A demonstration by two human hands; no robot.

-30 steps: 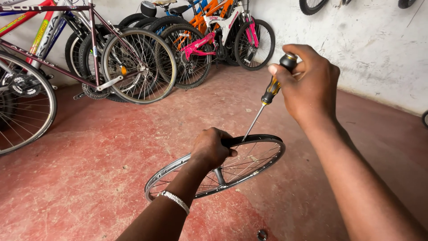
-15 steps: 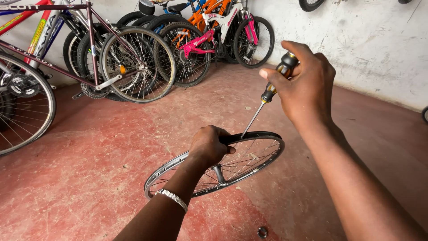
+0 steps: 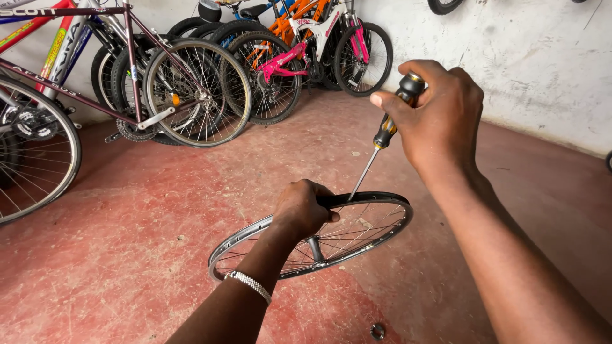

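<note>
i see a black-and-yellow screwdriver handle (image 3: 396, 110), silver wheel rim (image 3: 255, 232), red floor (image 3: 127, 242), pink-and-orange bikes (image 3: 299, 44).

Bare floor (image 3: 159, 255) ahead; bicycles (image 3: 191, 83) beyond

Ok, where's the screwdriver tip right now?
Centre of the head view: the screwdriver, held in the right hand, has its tip at the wheel rim beside the left hand.

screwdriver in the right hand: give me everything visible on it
The black-and-yellow-handled screwdriver has a thin bare-metal shaft. It slants down and left from the right hand, which grips the handle top, to the silver spoked bicycle wheel rim. Its tip meets the black strip on the rim beside the left hand; the tip shape is too small to tell.
</note>
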